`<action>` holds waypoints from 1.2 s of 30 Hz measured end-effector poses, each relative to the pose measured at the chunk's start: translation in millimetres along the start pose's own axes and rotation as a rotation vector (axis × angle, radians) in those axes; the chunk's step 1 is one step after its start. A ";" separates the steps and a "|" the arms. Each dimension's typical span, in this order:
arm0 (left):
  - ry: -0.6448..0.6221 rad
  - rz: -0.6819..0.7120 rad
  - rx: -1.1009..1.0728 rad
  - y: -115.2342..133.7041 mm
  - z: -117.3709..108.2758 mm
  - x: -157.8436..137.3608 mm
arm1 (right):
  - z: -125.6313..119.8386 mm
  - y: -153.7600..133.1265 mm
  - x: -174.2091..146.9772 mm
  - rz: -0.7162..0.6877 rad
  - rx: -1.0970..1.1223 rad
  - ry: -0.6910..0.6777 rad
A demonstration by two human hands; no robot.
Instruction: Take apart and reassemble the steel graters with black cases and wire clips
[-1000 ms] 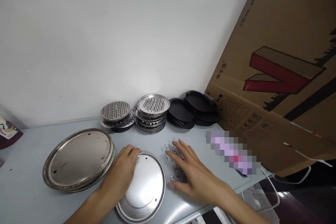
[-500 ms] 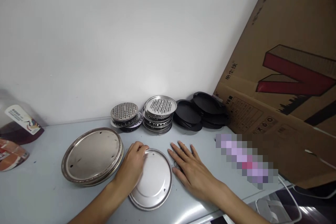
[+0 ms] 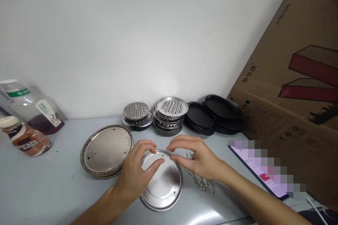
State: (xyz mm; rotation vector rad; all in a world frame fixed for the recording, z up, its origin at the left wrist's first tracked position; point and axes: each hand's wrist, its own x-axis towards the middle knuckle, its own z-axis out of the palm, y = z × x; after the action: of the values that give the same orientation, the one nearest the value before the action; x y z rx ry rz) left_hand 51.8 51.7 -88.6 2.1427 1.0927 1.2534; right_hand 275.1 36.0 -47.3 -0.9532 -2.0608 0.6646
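Note:
A round silver metal disc (image 3: 165,191) with a raised rim and small holes lies flat on the table. My left hand (image 3: 139,170) is over its left side, thumb and fingers curved apart, holding nothing visible. Above the disc's upper right edge, my right hand (image 3: 196,156) has its fingers curled, with a gap between thumb and fingertips; no object shows there. Several linked wire rings (image 3: 203,184) lie partly under my right hand. Left of the disc stands a stack of larger round metal plates (image 3: 108,151).
Against the wall are grater discs (image 3: 136,110), a taller grater stack (image 3: 171,107) and black round trays (image 3: 199,116). Two bottles, one clear with dark liquid (image 3: 42,123) and one brown-labelled (image 3: 30,140), stand left. A phone (image 3: 256,168) and large cardboard box (image 3: 264,102) are right.
My right hand has lifted off the wire rings and moved left over the disc's edge, uncovering them. My left hand has let go of the disc's rim and opened. The view has turned slightly left.

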 end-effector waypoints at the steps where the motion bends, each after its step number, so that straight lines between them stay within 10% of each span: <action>1: -0.017 -0.054 -0.087 2.1 -1.1 -0.3 | 1.7 -6.2 11.3 -0.022 0.082 -0.075; 15: -0.364 -0.269 -0.461 11.8 -10.8 -1.0 | 51.2 -11.1 -5.7 0.114 0.287 -0.156; 36: -0.199 -0.072 -0.180 -0.5 -5.5 -4.7 | 57.8 2.0 -7.7 -0.109 0.155 0.008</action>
State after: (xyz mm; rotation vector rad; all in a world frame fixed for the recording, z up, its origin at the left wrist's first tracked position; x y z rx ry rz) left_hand 45.5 48.1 -88.6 2.0242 0.9279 1.0392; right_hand 232.8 23.1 -85.3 -0.7487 -2.0061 0.7487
